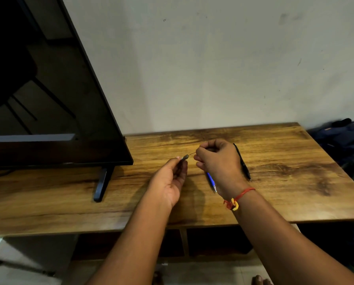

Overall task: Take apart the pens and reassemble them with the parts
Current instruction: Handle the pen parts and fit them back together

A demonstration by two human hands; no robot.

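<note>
A wooden table point(275, 202) stands against a plain pale wall, and all work takes place above its middle. The left grip point(172, 177) pinches one small grey pen part point(184, 157) between thumb and fingertips, with its open end turned toward the right grip point(219, 161). The right grip is clenched and pinches one thin rod point(192, 153), probably a refill tip. The rod points at the grey pen part and stands just apart from it. Judged from this alignment, the two parts are held end to end so that the rod can run along the axis of the grey part, either being drawn out or fed in; which of the two cannot be told. Both grips are raised off the table, which keeps the small parts free to turn. One blue pen point(211, 181) shows below the heel of the right grip, tip toward the person. Whether it is held in the palm or lies on the table cannot be told. One black pen point(242, 161) lies on the table just behind the right grip, whole and untouched, within reach for a later step. A red thread band point(242, 195) circles the wrist below the right grip. Well to the left of the left grip stands one dark television point(48, 99) on its foot; far to the right of the right grip lies a dark bag point(340, 136).
</note>
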